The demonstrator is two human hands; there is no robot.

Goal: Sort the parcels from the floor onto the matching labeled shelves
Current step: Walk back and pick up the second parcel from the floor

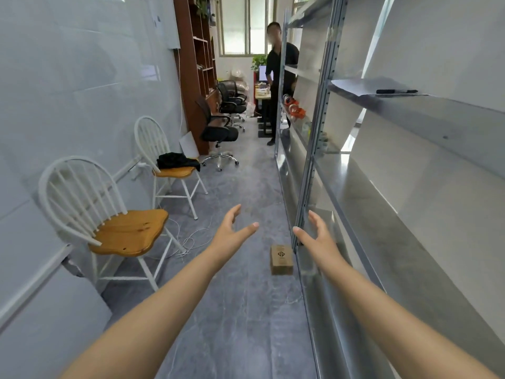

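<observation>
A small brown cardboard parcel (281, 259) with a dark logo on top lies on the grey floor, close to the foot of the metal shelving (382, 236) on the right. Both my arms stretch forward above it. My left hand (232, 232) is open with fingers spread, up and left of the parcel. My right hand (318, 233) is open too, up and right of the parcel, near a shelf upright. Neither hand touches the parcel.
Two white chairs with wooden seats (128, 233) (175, 170) stand along the left wall, with white cables (191, 242) on the floor. Black office chairs (218, 132) and a standing person (278, 86) are farther down the aisle. A black marker (396, 91) lies on an upper shelf.
</observation>
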